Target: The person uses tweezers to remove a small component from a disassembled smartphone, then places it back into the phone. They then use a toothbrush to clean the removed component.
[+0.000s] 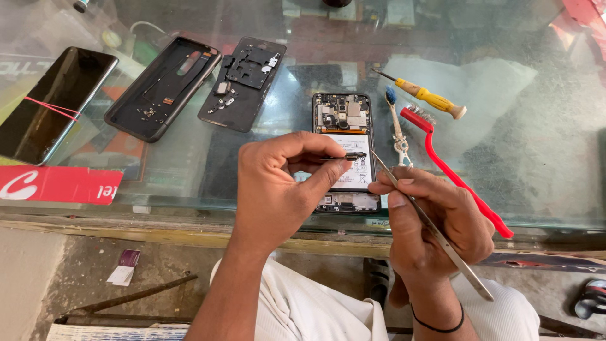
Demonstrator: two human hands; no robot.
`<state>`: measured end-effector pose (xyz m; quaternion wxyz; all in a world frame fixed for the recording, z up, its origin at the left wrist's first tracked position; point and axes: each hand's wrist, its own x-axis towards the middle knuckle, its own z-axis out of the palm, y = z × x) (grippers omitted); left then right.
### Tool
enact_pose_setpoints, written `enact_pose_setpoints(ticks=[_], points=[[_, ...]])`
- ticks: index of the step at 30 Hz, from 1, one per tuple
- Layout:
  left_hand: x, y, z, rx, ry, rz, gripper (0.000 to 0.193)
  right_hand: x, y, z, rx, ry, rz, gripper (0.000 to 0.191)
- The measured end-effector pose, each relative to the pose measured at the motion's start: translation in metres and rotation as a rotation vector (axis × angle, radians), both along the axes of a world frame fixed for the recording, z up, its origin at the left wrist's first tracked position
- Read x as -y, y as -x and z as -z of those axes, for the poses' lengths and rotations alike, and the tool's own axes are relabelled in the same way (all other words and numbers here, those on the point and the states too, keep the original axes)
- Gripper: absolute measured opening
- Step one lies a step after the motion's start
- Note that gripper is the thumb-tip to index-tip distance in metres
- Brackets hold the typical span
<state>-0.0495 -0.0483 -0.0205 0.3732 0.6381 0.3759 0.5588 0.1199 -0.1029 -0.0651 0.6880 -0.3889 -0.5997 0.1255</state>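
Flex connector strip [353,155], small and dark, sits pinched in the left hand [278,183] fingers, its long axis level, pointing right. Tweezers [429,227] gripped by the right hand [435,227] touch its end from the right. Below lies the opened phone [344,148] on the glass table [536,158], near a red brush [454,170].

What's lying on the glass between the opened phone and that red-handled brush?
In the head view, one thing: a small toothbrush with a blue-bristled head and pale handle lies lengthwise on the glass between the opened phone and the red-handled brush, touching neither as far as shows.
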Motion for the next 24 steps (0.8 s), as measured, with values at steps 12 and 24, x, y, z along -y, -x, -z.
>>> enact_pose_setpoints(ticks=[12, 24], points=[[0.003, -0.001, 0.006, 0.086, -0.052, 0.037, 0.017, -0.003, -0.002, -0.012, 0.249, 0.014, 0.11, 0.009], [-0.001, -0.002, 0.009, 0.164, 0.013, 0.07, 0.028, -0.001, -0.006, -0.009, 0.264, 0.036, 0.16, 0.014]])
